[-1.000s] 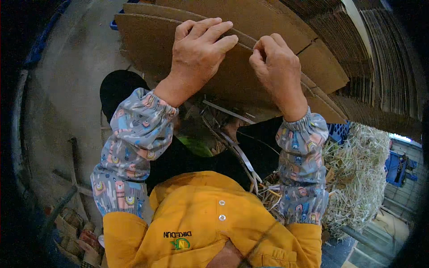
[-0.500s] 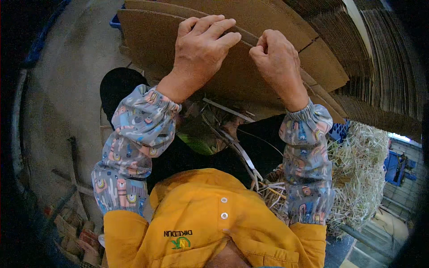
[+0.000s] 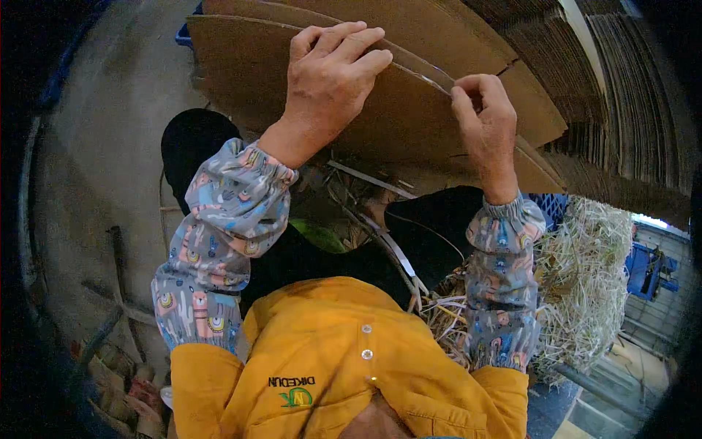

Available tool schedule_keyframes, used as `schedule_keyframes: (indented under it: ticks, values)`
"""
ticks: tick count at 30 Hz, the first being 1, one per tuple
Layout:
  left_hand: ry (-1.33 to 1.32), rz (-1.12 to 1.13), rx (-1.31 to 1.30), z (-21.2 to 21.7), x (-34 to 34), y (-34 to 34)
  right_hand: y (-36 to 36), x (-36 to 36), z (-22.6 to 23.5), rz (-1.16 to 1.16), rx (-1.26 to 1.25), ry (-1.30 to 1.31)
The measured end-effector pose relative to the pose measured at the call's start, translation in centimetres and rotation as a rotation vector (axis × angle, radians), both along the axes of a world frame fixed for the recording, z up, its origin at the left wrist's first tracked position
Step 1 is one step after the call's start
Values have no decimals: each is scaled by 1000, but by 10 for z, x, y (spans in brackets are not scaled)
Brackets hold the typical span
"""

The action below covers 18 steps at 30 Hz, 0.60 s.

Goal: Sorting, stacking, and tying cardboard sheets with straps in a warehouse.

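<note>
A brown cardboard sheet [image 3: 248, 58] stands in front of me, with further cardboard just behind its top edge. My left hand [image 3: 329, 73] grips that edge, its bent fingers lying over the top and its palm side hidden. To the right, my right hand [image 3: 488, 113] is closed in a pinch, thumb against forefinger. A thin shiny strip [image 3: 424, 77] runs along the edge from near my left fingers to this pinch. Whether the strip is tape or something else is hard to make out.
Tall stacks of flat cardboard [image 3: 636, 95] rise at the right. Below them is a heap of shredded pale straw-like material [image 3: 585, 285]. Loose strips [image 3: 395, 252] lie between my legs, and branch-like sticks [image 3: 121, 300] lie on the floor [image 3: 95, 175] at left.
My right hand has moved right and slightly down along the cardboard edge, and a shiny strip now shows between the hands. My left hand has hardly moved.
</note>
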<state>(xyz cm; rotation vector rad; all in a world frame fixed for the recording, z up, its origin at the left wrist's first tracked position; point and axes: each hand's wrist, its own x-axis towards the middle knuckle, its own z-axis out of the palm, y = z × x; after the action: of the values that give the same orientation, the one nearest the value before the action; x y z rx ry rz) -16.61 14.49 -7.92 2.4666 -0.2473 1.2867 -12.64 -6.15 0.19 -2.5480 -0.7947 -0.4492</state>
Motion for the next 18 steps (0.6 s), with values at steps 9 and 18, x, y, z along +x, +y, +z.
schedule_keyframes:
  ticks: [9,18]
  values:
    - [-1,-27,-7,6,-3,-1,15,-1,-1,154,-28,-5]
    - [-4,-50,-24,6,-9,3,15,15,-3,154,196,202]
